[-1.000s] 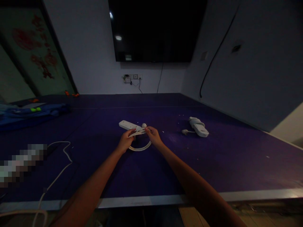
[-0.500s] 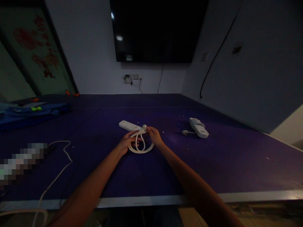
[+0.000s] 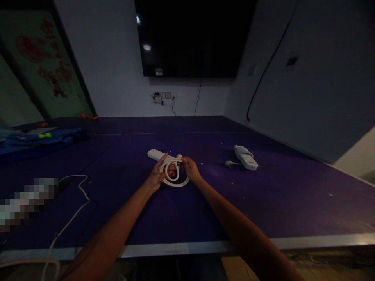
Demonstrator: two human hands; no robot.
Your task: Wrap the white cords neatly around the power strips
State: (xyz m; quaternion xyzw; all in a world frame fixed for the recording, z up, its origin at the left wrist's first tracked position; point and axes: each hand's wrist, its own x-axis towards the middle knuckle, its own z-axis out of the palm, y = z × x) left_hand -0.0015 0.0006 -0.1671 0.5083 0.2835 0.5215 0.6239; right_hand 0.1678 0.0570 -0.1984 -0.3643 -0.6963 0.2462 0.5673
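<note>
Watching the head view, my left hand [image 3: 155, 177] clamped on a coiled cable [image 3: 177, 185] at its nine o'clock, my right hand [image 3: 191, 168] pinching it at two, a white power strip [image 3: 156, 155] at eleven, a cord-wrapped strip [image 3: 249, 160] at three.

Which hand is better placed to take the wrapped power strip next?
Probably the right hand: it's nearer the wrapped power strip, though it holds the coiled cord. The left hand is on the coil's far side.
</note>
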